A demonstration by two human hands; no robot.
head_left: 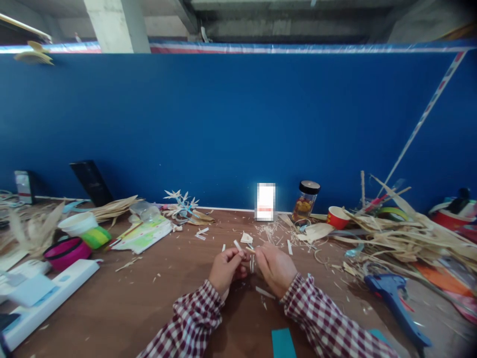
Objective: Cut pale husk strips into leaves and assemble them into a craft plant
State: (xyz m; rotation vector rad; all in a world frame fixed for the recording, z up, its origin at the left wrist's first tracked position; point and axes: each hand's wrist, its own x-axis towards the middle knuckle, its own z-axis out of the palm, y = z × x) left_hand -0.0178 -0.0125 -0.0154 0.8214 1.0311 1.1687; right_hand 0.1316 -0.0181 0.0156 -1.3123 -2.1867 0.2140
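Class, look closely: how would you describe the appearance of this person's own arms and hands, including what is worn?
The left hand and right hand are bare, without gloves. The left sleeve and right sleeve match: dark red and white checked cloth, loose along the forearms and gathered at the wrists.

Head-worn view, forward and down, hands (276,268) near

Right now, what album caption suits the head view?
Left hand pinching a pale strip beside the right hand, blue glue gun nearby.
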